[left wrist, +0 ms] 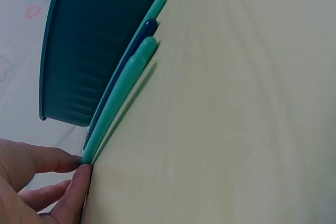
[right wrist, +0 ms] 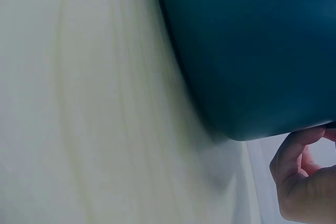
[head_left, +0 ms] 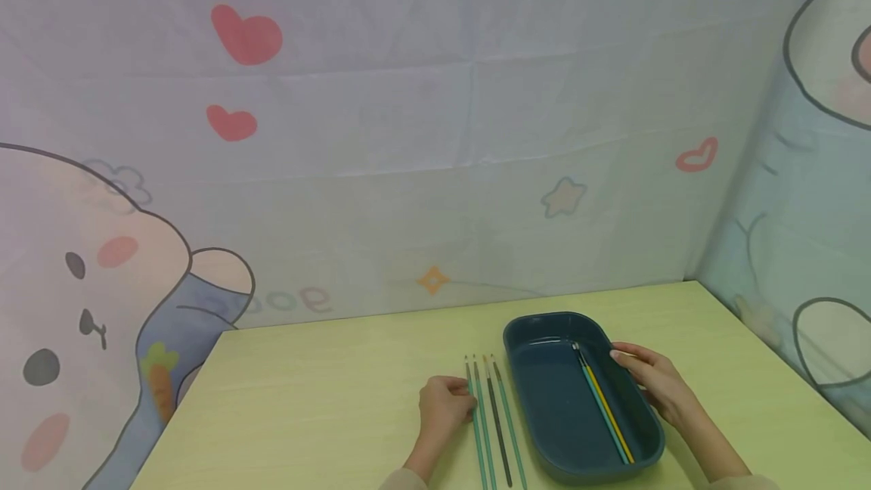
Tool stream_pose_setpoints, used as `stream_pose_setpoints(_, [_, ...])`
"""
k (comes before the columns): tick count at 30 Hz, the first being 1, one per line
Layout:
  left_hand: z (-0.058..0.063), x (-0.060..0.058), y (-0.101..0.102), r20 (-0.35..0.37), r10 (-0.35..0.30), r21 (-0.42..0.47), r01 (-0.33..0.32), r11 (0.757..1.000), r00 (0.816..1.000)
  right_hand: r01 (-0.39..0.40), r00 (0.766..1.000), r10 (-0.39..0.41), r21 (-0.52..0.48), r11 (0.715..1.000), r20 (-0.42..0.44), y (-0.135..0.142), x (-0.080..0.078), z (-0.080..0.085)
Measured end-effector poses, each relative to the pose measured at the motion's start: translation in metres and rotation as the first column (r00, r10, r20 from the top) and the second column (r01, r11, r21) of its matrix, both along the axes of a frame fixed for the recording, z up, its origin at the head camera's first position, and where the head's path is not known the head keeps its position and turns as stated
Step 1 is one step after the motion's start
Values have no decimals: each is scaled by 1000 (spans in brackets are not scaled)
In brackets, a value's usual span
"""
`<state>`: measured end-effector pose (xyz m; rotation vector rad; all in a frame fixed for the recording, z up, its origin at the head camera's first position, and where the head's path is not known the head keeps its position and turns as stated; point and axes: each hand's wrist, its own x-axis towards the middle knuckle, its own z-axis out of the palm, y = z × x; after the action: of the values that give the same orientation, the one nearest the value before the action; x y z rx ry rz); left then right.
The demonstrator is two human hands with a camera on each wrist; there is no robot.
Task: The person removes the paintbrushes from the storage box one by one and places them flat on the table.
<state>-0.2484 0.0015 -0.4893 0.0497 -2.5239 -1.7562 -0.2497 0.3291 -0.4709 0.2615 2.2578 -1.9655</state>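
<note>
My left hand (head_left: 442,407) pinches a turquoise paintbrush (head_left: 478,441), the leftmost of several lying side by side on the table. In the left wrist view, the thumb and a finger (left wrist: 55,160) close on that brush toward its far end. A dark-handled paintbrush (head_left: 499,426) and other turquoise ones lie just to its right. Beside them stands a deep dark teal tray (head_left: 561,414). Two paintbrushes lie inside it, one with a yellow handle (head_left: 610,407) and one turquoise. My right hand (head_left: 660,384) grips the tray's right rim, thumb on top and fingers against the outer wall.
The pale yellow-green table (head_left: 327,399) reaches back to a printed cloth backdrop (head_left: 381,134) with hearts and cartoon animals. Another cloth panel (head_left: 803,248) hangs along the right side.
</note>
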Motion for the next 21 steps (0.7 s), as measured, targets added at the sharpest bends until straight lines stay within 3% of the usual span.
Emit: stream_pose_setpoints(21, [0,2,-1,-41,11,-42,-13,999,999,5,1000,-5,-7,1000,-2,0,-1,-1])
